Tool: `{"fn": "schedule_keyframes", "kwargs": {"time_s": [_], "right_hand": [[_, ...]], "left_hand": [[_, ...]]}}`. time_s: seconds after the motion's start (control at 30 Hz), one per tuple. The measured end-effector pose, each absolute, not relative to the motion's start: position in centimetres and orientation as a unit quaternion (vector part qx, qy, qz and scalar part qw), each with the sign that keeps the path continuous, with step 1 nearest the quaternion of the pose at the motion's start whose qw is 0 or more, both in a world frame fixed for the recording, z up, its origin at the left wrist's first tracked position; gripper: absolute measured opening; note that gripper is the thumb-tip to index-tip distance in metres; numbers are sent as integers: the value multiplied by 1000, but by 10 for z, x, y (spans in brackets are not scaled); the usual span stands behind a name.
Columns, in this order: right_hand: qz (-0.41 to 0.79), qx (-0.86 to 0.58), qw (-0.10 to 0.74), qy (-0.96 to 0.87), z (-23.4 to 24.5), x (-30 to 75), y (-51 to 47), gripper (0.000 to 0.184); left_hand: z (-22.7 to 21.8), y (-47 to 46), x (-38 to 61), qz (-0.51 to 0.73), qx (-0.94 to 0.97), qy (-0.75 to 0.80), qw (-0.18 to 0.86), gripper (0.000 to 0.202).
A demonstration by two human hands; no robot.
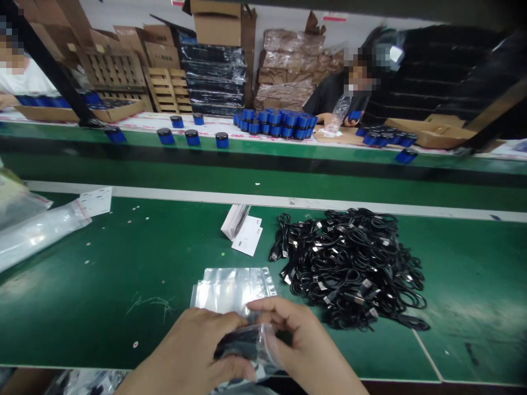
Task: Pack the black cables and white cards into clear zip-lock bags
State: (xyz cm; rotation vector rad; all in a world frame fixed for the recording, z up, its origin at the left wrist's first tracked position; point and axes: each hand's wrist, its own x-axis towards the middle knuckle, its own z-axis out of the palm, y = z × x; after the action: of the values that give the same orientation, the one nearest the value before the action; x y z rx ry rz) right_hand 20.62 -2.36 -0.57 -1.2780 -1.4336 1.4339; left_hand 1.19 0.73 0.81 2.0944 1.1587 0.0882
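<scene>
Near the front edge of the green table, my left hand (197, 348) is closed round a clear plastic bag (263, 345) with something black inside, likely a coiled cable, partly hidden by the fingers. My right hand (296, 340) grips the bag's other end, thumb below and fingers curled above. Just beyond my hands lies a stack of flat clear zip bags (234, 288). To their right is a large heap of coiled black USB cables (354, 269). White printed cards (248, 237) lie behind the bags, some standing in a fanned bundle.
Larger plastic packs (45, 230) lie at the left with a white card sheet (96, 201). Across a green strip, blue cylinders with black tops (192, 137) stand on the far bench, many grouped (275, 123). A person (341, 99) works there; another sits far left. Bagged items (93, 382) show below the front edge.
</scene>
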Motion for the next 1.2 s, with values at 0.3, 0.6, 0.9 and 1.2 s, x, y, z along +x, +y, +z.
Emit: {"fn": "schedule_keyframes", "kwargs": {"time_s": [0.3,0.6,0.9,1.2], "right_hand": [[630,-442,486,-414,-12,207,-22,51],[542,-496,428,-527,-19,183,-21,24],[418,-559,504,-509,-35,153,-32,26],[458,-543,519,-476,-31,155,-26,29]], "left_hand": [[-6,-2,31,162,646,555,498,30],[-16,-8,31,351,603,530,482,28],[-25,-20,52,448,540,584,408,32],[-26,-20,50,453,535,617,357,26]]}}
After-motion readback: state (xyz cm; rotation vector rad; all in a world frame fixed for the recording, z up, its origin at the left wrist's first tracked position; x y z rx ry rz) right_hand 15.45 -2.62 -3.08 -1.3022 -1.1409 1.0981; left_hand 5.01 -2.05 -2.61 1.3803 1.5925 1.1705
